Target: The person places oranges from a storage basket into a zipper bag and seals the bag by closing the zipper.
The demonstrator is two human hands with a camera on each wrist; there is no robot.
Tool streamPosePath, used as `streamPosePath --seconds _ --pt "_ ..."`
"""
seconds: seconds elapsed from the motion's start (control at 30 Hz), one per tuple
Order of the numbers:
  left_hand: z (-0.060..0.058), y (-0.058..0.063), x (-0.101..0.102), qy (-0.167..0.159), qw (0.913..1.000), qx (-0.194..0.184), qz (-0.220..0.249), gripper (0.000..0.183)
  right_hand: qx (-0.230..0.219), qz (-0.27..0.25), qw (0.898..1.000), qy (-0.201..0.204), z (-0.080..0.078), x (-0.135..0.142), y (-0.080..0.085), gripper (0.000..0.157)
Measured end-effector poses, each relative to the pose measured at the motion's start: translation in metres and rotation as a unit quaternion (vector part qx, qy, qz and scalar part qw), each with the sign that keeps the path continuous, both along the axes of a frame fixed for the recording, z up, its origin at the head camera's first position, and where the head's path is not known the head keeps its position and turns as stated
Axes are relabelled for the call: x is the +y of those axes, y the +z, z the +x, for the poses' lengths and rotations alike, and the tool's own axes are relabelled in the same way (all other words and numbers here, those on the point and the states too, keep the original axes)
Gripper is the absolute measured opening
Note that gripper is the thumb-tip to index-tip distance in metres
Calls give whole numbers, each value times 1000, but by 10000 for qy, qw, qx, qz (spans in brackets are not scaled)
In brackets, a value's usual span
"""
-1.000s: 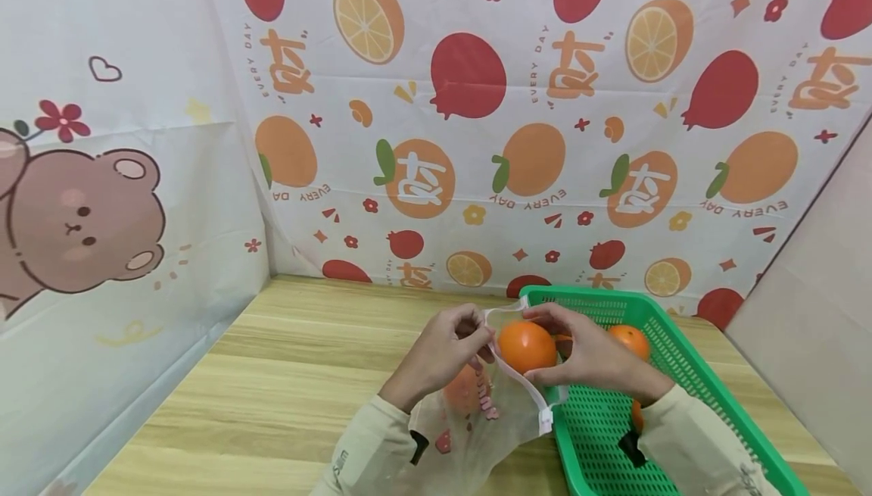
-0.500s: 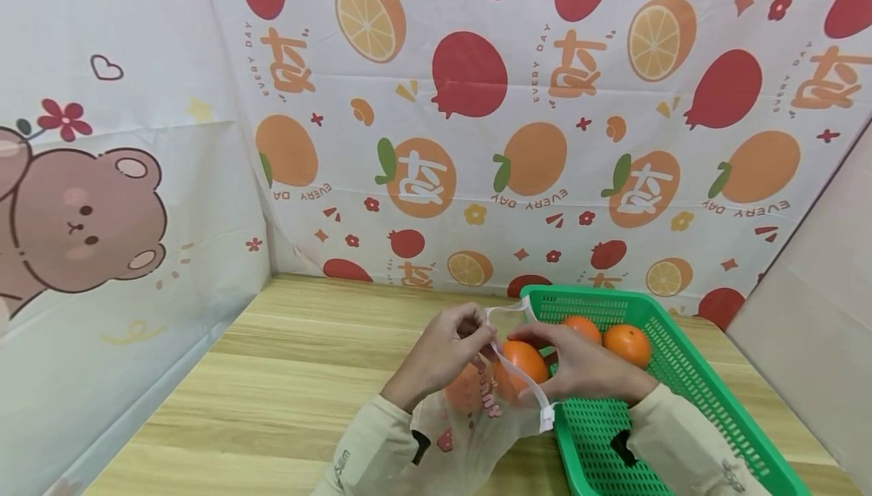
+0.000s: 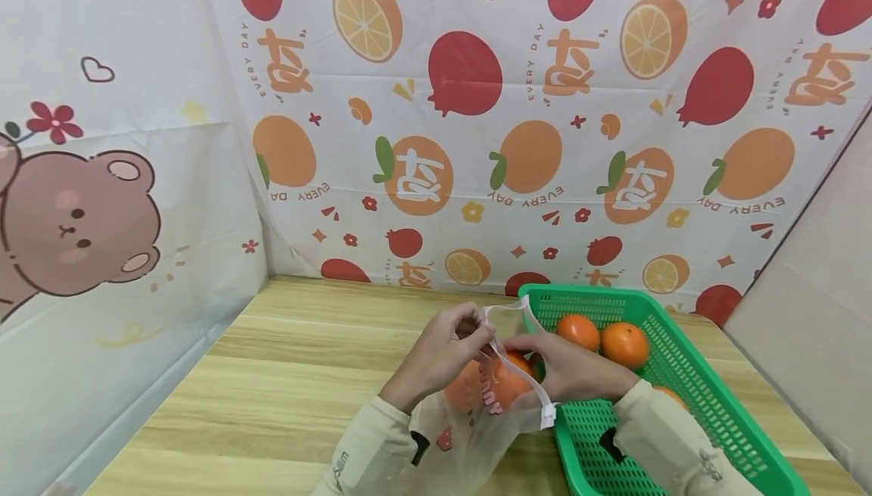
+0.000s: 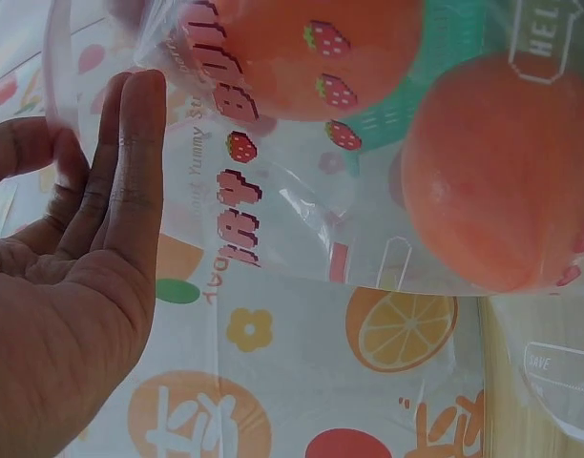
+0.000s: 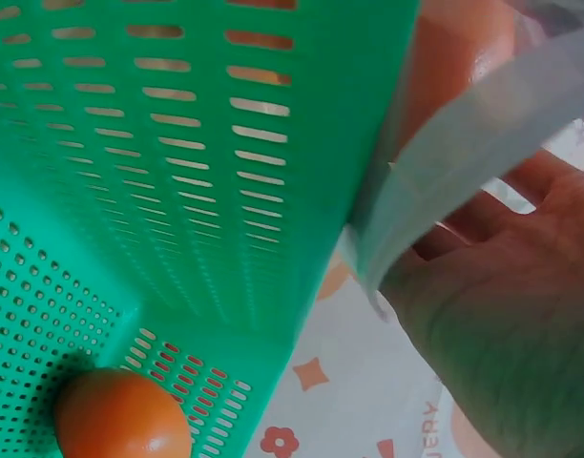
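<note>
Nearest, two pale sleeves (image 3: 371,439) (image 3: 681,435) reach in from below, with the clear bag (image 3: 470,447) between them, printed with pink lettering and strawberries. Above its lower part, the left hand (image 3: 443,356) pinches the bag's white rim strip (image 3: 514,372) between thumb and finger; the left wrist view shows its other fingers straight. The right hand (image 3: 579,369) is partly in the bag's mouth, fingers curved round an orange (image 3: 512,382) there; its thumb is hidden. A second orange (image 3: 463,388) lies inside, left of the first. A white slider (image 3: 548,416) sits at the strip's lower right end, just beside the green basket (image 3: 732,405). In that basket, one orange (image 3: 671,394) is mostly hidden behind the right sleeve, and two more (image 3: 577,332) (image 3: 624,344) lie side by side farther back. All this is over a wood-grain worktop (image 3: 272,382). Behind hangs a white fruit-print cloth (image 3: 470,170); a bear-print cloth (image 3: 82,216) hangs at left.
</note>
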State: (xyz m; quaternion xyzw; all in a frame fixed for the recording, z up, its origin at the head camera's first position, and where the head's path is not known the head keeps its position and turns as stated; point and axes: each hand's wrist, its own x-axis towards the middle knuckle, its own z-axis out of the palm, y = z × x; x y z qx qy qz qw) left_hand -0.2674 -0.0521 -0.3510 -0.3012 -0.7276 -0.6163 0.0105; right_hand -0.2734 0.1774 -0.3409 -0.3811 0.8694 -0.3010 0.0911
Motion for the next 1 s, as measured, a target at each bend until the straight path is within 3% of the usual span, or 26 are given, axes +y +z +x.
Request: streamPosePath --seconds 0.23,0.47,0.73,0.87,1.0 --pt "0 1 1 81 9999 88 30 15 -187 -228 9991 300 -6 -5 -6 62" --pt "-3 1 0 188 9996 206 -11 14 -60 -219 9980 585 -11 -7 -10 52" --pt "-6 2 1 259 9989 372 -104 15 -312 -191 9981 503 -11 -12 -11 60" --pt "-6 3 2 319 9985 408 -172 15 -257 -151 9982 526 -11 -15 -12 56" --pt "-7 3 2 355 9982 453 -178 16 -83 -82 9978 656 -14 -18 -13 62"
